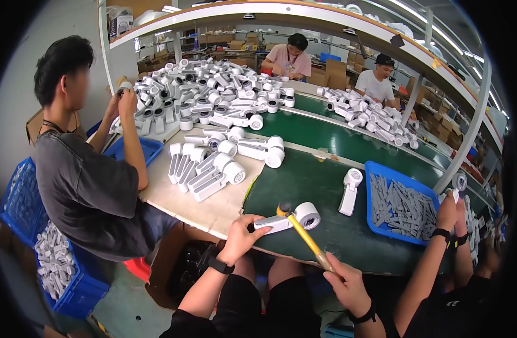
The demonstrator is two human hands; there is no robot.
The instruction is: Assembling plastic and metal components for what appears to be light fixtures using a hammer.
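Observation:
At the near edge of the green table, my left hand (243, 236) is closed on a white handheld device (308, 216) with a round head and a grey strip on its handle. My right hand (347, 284) grips a small hammer (307, 240) by its yellow handle. The hammer's dark and yellow head is over the device's handle, near where it joins the round head. Whether it touches cannot be told. A similar white device (350, 191) lies to the right, apart from both hands.
A blue tray (372, 217) of grey strips stands at the right. Several white devices (213, 163) lie on a beige board (239, 204) at the left, with a large pile (208, 90) behind. Co-workers sit left, right and across. A metal shelf (270, 8) spans overhead.

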